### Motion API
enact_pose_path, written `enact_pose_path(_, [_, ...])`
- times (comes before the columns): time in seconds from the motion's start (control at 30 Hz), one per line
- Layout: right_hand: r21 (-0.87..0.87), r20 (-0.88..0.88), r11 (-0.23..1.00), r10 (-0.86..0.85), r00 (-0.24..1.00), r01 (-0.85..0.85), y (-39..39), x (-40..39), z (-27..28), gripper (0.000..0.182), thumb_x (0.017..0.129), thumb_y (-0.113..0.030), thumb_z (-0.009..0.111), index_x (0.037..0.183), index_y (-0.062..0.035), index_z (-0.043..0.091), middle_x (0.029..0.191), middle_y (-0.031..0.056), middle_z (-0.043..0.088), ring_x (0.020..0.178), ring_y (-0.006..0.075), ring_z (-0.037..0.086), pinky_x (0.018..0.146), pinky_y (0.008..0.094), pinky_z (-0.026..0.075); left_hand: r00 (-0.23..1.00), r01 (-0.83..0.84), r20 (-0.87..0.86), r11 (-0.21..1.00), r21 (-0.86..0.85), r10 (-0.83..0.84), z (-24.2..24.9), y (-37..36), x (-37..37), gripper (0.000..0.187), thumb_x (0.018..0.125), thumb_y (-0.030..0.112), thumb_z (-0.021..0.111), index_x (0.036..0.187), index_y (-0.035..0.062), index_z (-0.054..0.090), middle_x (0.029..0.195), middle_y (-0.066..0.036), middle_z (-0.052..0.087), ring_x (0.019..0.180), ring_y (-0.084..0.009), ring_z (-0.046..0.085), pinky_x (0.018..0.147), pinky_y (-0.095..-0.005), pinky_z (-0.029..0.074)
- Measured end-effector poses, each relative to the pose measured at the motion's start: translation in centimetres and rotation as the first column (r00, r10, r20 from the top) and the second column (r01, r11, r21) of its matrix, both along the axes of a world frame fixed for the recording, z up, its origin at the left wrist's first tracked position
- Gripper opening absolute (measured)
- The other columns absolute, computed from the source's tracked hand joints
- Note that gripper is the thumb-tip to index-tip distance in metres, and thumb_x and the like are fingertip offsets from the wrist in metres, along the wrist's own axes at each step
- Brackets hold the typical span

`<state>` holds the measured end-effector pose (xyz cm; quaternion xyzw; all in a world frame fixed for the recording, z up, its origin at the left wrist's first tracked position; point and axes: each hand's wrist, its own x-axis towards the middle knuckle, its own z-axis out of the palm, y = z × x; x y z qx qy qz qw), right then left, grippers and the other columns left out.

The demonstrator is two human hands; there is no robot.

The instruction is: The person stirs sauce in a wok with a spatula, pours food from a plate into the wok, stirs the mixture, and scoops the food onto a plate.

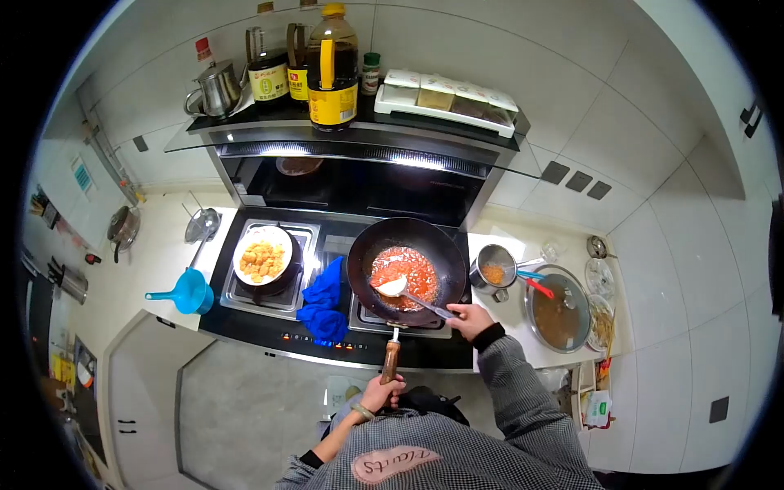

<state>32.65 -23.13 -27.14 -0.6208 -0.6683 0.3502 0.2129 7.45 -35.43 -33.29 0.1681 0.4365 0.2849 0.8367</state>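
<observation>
A black wok (445, 253) sits on the right burner with red sauce (412, 269) in it. My left hand (382, 392) grips the wok's brown wooden handle (392, 359) at the stove's front edge. My right hand (468, 317) holds the metal handle of a ladle (394, 286), whose bowl rests in the sauce.
A white plate of fried golden pieces (261, 260) stands on the left burner. A blue cloth (325, 302) lies between the burners. A blue funnel (188, 291) is left of the stove; a small pot (494, 269) and a lidded pan (559, 310) are to the right. Bottles (331, 69) stand on the hood.
</observation>
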Motion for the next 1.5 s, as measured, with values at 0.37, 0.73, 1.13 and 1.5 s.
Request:
enact_pose_path(0.37, [0.135,0.261,0.99,0.004,0.965,-0.041,-0.5,-1.4,0.3,0.028,0.074,-0.024,0.054,0.096,-0.0108,0.064,0.079,0.0206,0.061,0.077,0.0369,0.059,0.072,0.0439,0.047,1.0,-0.008,0.005,1.0,0.005,0.008,-0.5,-0.2,0.0,0.018,0.079,0.008,0.059,0.093,0.0073,0.047,0.06,0.0,0.043,0.046,-0.01,0.042,0.042,-0.0253,0.037])
enact_pose_path(0.73, [0.102,0.225,0.995,-0.003,0.974,-0.021,0.2,-3.0,-0.4,0.027,0.076,-0.026,0.054,0.098,-0.013,0.063,0.082,0.0197,0.061,0.081,0.0384,0.058,0.073,0.0446,0.047,0.999,-0.022,-0.024,1.0,-0.01,0.021,0.3,-0.2,0.1,0.019,0.078,0.007,0.059,0.092,0.0067,0.047,0.06,0.0,0.043,0.046,-0.0099,0.042,0.041,-0.0251,0.037])
enact_pose_path(1.13, [0.079,0.288,0.994,-0.093,0.953,0.073,0.2,-3.5,0.2,0.028,0.077,-0.023,0.052,0.101,-0.0128,0.062,0.081,0.0212,0.06,0.08,0.0378,0.058,0.073,0.0451,0.047,1.0,-0.016,-0.004,1.0,0.002,0.016,-0.3,-0.1,0.0,0.017,0.079,0.006,0.058,0.093,0.0069,0.048,0.061,0.0,0.044,0.047,-0.0101,0.043,0.043,-0.0246,0.038])
enact_pose_path(1.5, [0.028,0.322,0.994,-0.111,0.94,0.108,-0.4,-3.3,0.7,0.03,0.077,-0.024,0.053,0.103,-0.0147,0.062,0.082,0.0212,0.061,0.081,0.0372,0.059,0.075,0.0444,0.047,1.0,-0.017,-0.009,0.999,0.029,0.018,-0.5,-0.3,0.0,0.02,0.078,0.006,0.058,0.094,0.0062,0.047,0.06,0.0,0.044,0.046,-0.01,0.043,0.042,-0.0252,0.038])
